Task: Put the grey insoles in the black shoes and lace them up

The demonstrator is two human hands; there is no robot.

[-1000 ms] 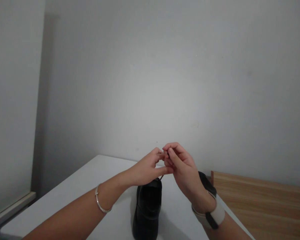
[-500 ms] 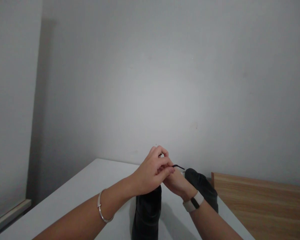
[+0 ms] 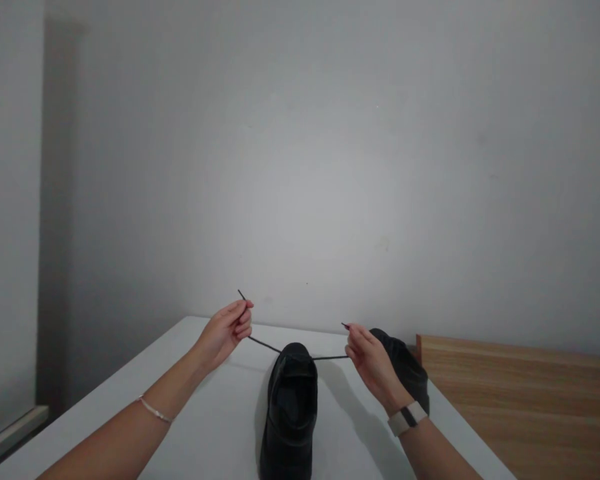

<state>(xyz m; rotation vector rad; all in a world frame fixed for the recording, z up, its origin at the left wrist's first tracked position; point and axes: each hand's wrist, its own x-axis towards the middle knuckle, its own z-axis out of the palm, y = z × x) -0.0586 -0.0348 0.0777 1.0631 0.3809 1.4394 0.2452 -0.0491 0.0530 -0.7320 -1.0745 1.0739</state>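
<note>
Head view: the left hand (image 3: 227,330) pinches one end of the thin dark lace (image 3: 265,344) left of the black low-cut shoe (image 3: 290,427) on the flat white table (image 3: 215,427); right of that shoe, the right hand (image 3: 373,363) pinches the other end; farther right is a second black shoe (image 3: 413,373).

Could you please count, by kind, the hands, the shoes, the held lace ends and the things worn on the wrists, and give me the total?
Hands: 2 (left hand, right hand)
Shoes: 2 (near shoe, far shoe)
Lace ends: 2 (left lace end, right lace end)
Bracelet: 1
Wristband: 1
Total: 8
</note>
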